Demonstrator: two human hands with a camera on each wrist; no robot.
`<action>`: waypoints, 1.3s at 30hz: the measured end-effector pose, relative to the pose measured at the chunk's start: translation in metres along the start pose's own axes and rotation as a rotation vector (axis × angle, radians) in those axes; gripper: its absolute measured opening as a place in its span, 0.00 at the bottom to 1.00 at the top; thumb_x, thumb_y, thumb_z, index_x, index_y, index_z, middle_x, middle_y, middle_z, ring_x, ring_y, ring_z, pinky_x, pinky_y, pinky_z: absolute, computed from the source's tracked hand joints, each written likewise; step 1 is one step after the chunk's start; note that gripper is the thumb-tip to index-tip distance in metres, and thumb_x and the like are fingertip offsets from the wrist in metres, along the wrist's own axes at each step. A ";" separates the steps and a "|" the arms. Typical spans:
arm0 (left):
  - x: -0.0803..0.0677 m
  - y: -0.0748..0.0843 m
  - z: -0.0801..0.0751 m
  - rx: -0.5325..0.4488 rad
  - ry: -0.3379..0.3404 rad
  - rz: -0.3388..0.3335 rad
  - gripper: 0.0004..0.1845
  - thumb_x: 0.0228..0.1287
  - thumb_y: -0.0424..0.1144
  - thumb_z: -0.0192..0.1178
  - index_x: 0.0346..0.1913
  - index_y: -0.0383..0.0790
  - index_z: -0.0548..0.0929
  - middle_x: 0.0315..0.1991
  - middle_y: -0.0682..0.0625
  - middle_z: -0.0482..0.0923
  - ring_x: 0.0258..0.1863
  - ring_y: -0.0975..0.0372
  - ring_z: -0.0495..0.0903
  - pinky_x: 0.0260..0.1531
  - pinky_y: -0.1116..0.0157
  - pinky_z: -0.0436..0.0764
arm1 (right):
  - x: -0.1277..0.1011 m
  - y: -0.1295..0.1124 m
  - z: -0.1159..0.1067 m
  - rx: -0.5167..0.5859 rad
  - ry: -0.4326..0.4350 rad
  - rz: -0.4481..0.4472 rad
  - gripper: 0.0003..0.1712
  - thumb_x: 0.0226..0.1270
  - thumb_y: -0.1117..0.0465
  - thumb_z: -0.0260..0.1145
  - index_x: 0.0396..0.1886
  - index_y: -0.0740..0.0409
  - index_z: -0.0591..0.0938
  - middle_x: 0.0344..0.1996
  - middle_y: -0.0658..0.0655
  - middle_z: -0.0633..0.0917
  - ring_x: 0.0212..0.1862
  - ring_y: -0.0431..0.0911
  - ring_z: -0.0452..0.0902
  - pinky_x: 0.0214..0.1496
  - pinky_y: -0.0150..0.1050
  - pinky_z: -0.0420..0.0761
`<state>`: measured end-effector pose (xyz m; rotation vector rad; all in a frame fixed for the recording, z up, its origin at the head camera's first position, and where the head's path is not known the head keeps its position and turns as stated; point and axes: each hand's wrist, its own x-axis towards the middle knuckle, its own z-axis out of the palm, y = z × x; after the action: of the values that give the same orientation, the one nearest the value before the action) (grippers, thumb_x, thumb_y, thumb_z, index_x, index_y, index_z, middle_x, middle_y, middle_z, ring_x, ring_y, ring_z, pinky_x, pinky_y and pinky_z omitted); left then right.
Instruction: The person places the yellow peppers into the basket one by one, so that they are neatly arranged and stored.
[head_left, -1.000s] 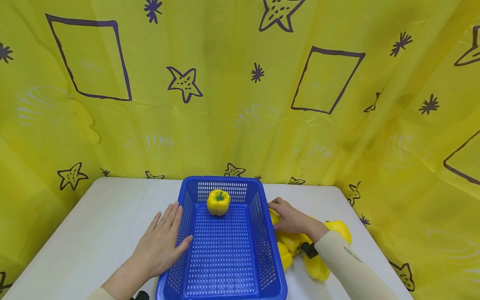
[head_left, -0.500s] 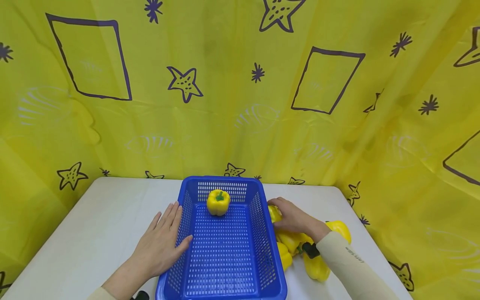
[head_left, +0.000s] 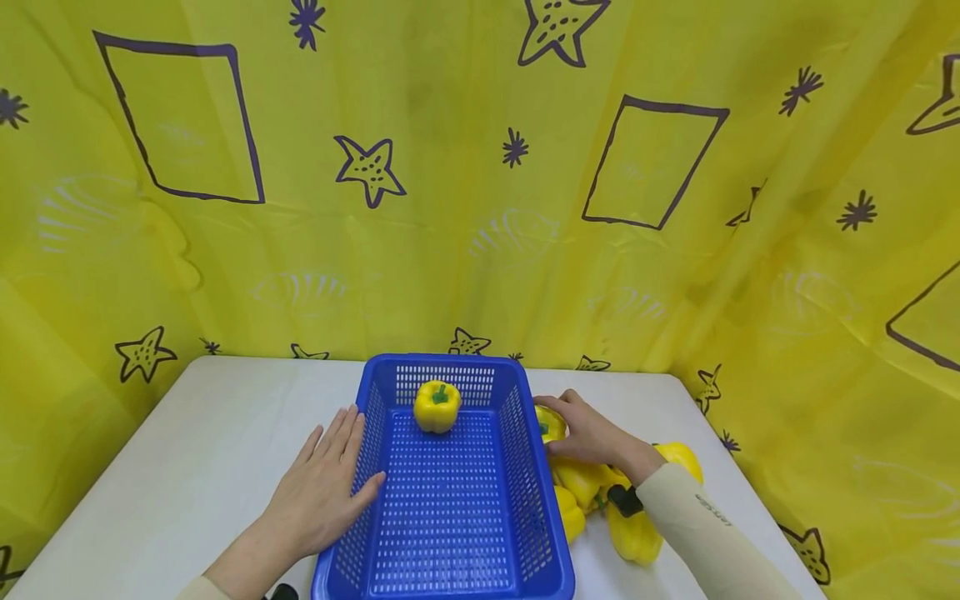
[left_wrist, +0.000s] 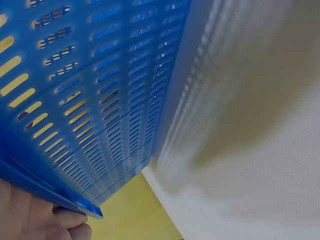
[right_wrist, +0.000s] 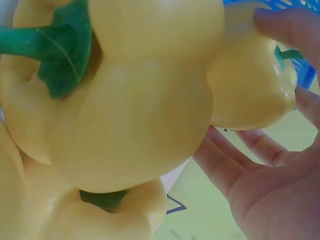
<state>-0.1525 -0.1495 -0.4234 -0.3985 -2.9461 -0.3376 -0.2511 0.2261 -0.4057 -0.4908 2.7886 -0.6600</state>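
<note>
A blue plastic basket [head_left: 442,517] with slotted walls stands on the table, and one yellow bell pepper [head_left: 437,408] sits upright near its far end. My left hand [head_left: 318,487] rests on the basket's left rim, fingers straight. In the left wrist view its fingertips [left_wrist: 75,227] show under that rim. Just outside the right wall, my right hand [head_left: 588,432] grips another yellow bell pepper [right_wrist: 250,85], the thumb and fingers on opposite sides. The green stem of the gripped pepper points toward the basket.
Several yellow bell peppers [head_left: 633,533] lie heaped right of the basket, partly under my right forearm. The white table [head_left: 202,467] extends to the left. A yellow patterned curtain [head_left: 450,250] hangs behind and along the sides.
My right hand has shifted slightly, and the pepper in it has turned so that its green stem now shows. The left hand and basket have stayed in place.
</note>
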 end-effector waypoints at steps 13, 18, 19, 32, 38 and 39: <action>0.000 0.000 0.000 0.005 -0.006 -0.002 0.44 0.70 0.58 0.52 0.76 0.29 0.56 0.77 0.35 0.54 0.78 0.42 0.52 0.75 0.40 0.51 | 0.001 0.004 0.003 -0.004 -0.024 0.075 0.40 0.63 0.50 0.68 0.75 0.37 0.65 0.52 0.58 0.74 0.45 0.47 0.73 0.54 0.49 0.81; 0.000 0.000 0.000 0.009 -0.002 -0.003 0.44 0.70 0.58 0.52 0.76 0.29 0.56 0.77 0.35 0.54 0.78 0.42 0.52 0.75 0.40 0.51 | 0.002 0.006 0.003 -0.020 -0.004 0.077 0.40 0.63 0.51 0.68 0.74 0.39 0.65 0.54 0.61 0.73 0.47 0.49 0.73 0.55 0.52 0.82; 0.000 0.000 0.000 0.009 -0.002 -0.003 0.44 0.70 0.58 0.52 0.76 0.29 0.56 0.77 0.35 0.54 0.78 0.42 0.52 0.75 0.40 0.51 | 0.003 0.006 0.003 -0.024 -0.001 0.080 0.40 0.63 0.51 0.69 0.74 0.39 0.65 0.54 0.61 0.73 0.47 0.49 0.73 0.55 0.52 0.82; 0.000 0.000 0.001 0.005 -0.008 -0.007 0.44 0.70 0.58 0.52 0.76 0.29 0.56 0.78 0.35 0.53 0.78 0.43 0.51 0.75 0.40 0.51 | 0.007 0.007 -0.001 -0.068 0.068 0.045 0.38 0.64 0.50 0.69 0.70 0.58 0.68 0.58 0.65 0.74 0.50 0.50 0.75 0.61 0.54 0.80; 0.001 0.000 0.000 0.010 -0.015 -0.007 0.44 0.70 0.59 0.51 0.76 0.29 0.56 0.78 0.35 0.53 0.78 0.43 0.51 0.76 0.40 0.50 | 0.007 0.007 -0.006 -0.106 0.097 0.002 0.38 0.63 0.56 0.68 0.71 0.62 0.68 0.61 0.68 0.72 0.54 0.54 0.76 0.64 0.56 0.78; 0.001 0.000 0.000 0.011 -0.015 -0.007 0.44 0.70 0.59 0.51 0.76 0.29 0.56 0.78 0.35 0.53 0.78 0.43 0.51 0.76 0.40 0.50 | 0.006 0.007 -0.006 -0.102 0.097 -0.003 0.38 0.63 0.56 0.68 0.71 0.60 0.69 0.61 0.67 0.72 0.54 0.54 0.76 0.63 0.56 0.78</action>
<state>-0.1537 -0.1491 -0.4232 -0.3914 -2.9634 -0.3211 -0.2606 0.2321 -0.4042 -0.4955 2.9249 -0.5579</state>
